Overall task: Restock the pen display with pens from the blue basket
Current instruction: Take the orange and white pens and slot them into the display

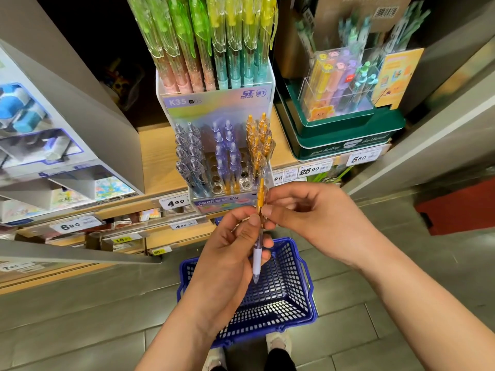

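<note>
Fingers (253, 220) of left hand (227, 259) grip the pen (257, 257) upright; right hand (317, 214) pinches its orange top.

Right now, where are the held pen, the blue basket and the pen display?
pen (257, 259): head view, on its white grip.
blue basket (290, 279): head view, on its right mesh wall.
pen display (214, 108): head view, on its K35 label panel.

Pen display (217, 103) on shelf (155, 156); pen (257, 257) just before it, above basket (293, 266) on floor (80, 330).
</note>
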Demonstrator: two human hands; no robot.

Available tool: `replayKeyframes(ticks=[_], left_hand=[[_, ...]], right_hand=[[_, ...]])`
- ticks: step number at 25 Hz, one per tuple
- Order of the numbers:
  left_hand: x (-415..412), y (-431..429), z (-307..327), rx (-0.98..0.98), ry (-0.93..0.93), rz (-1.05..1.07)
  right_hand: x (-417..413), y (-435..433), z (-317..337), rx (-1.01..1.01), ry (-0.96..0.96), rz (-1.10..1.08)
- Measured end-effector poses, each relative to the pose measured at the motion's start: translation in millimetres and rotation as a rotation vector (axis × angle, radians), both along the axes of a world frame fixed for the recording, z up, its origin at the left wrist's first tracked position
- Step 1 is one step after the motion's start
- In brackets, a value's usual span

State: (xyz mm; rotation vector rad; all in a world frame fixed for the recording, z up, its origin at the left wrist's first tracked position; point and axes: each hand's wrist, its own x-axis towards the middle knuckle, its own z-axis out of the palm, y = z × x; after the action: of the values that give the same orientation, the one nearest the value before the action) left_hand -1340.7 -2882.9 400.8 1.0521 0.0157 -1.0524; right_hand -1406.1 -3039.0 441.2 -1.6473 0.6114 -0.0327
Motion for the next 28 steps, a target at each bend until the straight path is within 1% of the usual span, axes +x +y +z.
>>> replayKeyframes(ticks=[3,6,8,10,12,14,21,23,26,28], left_hand=[[1,-1,1,0.001,0.027,-0.010],[1,-1,2,0.001,0.037,-0.015],[1,0,2,-0.009,0.045,-0.019],[2,1,2,-0.006,0.056,-0.018],[1,2,1,0.003,0.066,-0.014],[0,3,0,0.005,0.073,-0.010],[2,5,0,-0.010,0.096,0.004],[2,5,-1,-0.013,0.095,0.008],[2,6,-1,-0.014,0.097,0.012],[3,6,-1,-0.017,0.099,0.013]], right_hand=[[3,-8,5,-0.002,-0.065,-0.109],[7,-27,15,0.003,-0.222,-0.274],[9,-38,20,-0.079,-0.312,-0.373],[13,-42,22,-0.201,-0.369,-0.427],[17,-40,20,-0.310,-0.391,-0.425],[21,-36,15,-0.377,-0.392,-0.402],[28,-28,0,-0.502,-0.404,-0.294],[29,-27,-4,-0.514,-0.387,-0.262],[30,-23,-9,-0.621,-0.352,-0.202],[29,-22,-11,-0.627,-0.314,-0.165]])
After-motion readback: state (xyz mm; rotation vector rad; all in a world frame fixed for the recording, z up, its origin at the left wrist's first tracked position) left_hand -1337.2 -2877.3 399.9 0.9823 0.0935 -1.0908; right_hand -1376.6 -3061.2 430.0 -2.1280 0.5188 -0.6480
